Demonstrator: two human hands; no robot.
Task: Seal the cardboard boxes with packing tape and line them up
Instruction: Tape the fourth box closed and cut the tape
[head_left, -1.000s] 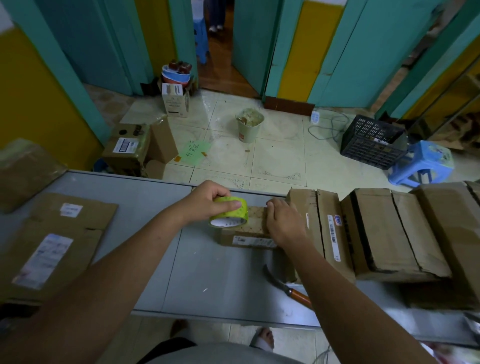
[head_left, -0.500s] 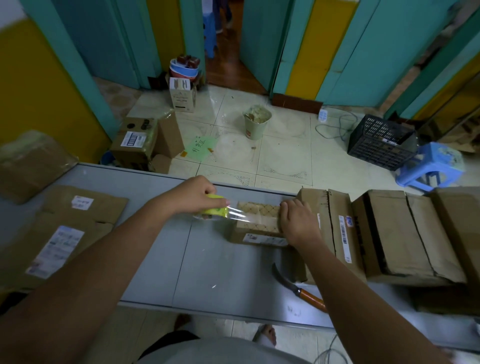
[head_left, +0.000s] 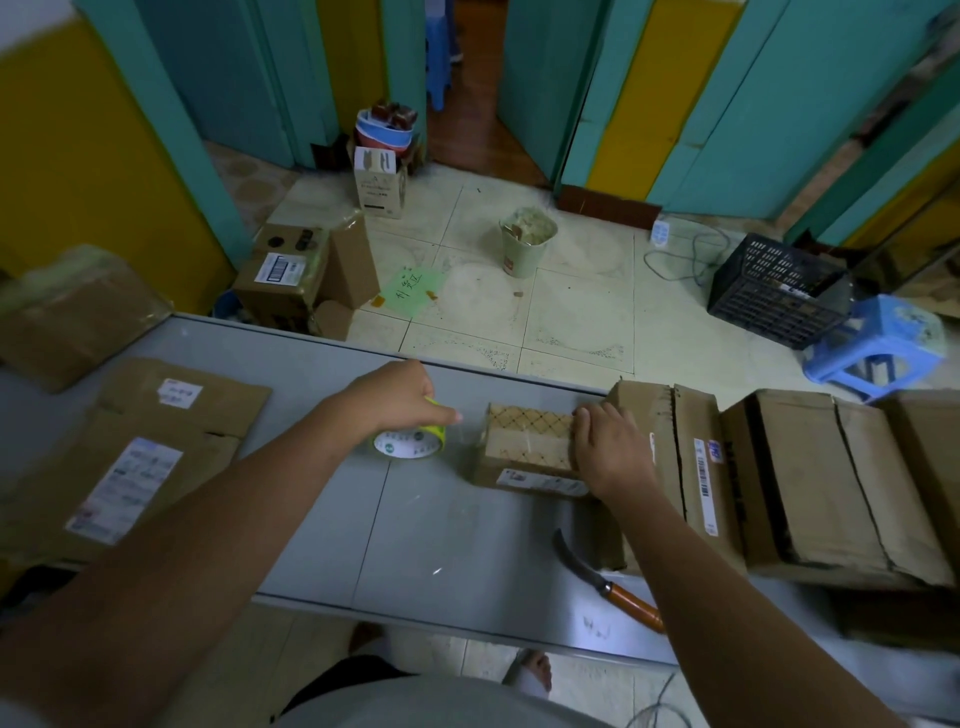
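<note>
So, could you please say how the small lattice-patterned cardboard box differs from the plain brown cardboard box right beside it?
The small lattice-patterned cardboard box sits lower; the plain brown cardboard box stands taller. The small box carries its label on the front face, the plain box a barcode label on top. Both sit on the grey table.

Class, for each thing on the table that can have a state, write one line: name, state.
left hand, grips the tape roll
tape roll, held beside the small box
small box, flaps closed
right hand, presses the small box
knife, lying untouched
larger boxes, closed, side by side
</note>
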